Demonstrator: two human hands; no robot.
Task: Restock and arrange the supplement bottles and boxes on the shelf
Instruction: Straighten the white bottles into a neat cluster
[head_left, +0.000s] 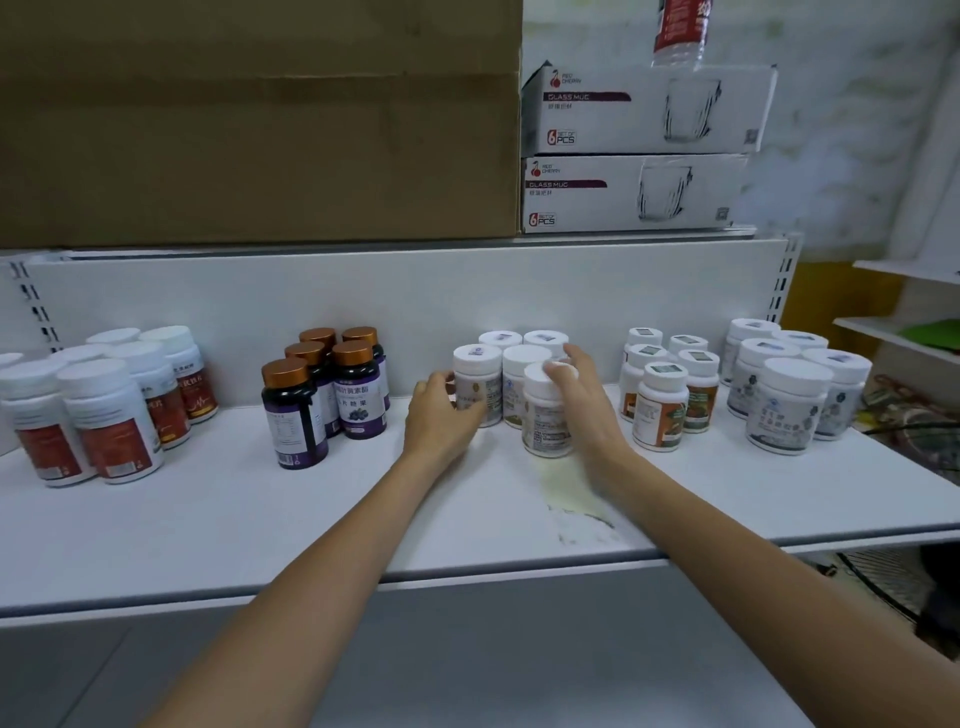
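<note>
Several white-capped supplement bottles stand clustered mid-shelf on the white shelf (208, 525). My left hand (441, 415) grips the leftmost bottle of that cluster (475, 379) from its left side. My right hand (582, 400) wraps around the front bottle (543, 415) from the right, fingers reaching over its cap. To the left stands a group of dark purple bottles with copper caps (322, 395). Further left are white bottles with red labels (109, 410). To the right are white bottles with orange labels (665, 395) and wider white jars (789, 395).
A large cardboard box (260, 119) and two stacked glass-mug boxes (639, 150) sit on the shelf above, with a red-labelled water bottle (680, 31) on top. A stain marks the shelf front (571, 509). A fan guard (883, 582) shows at the lower right.
</note>
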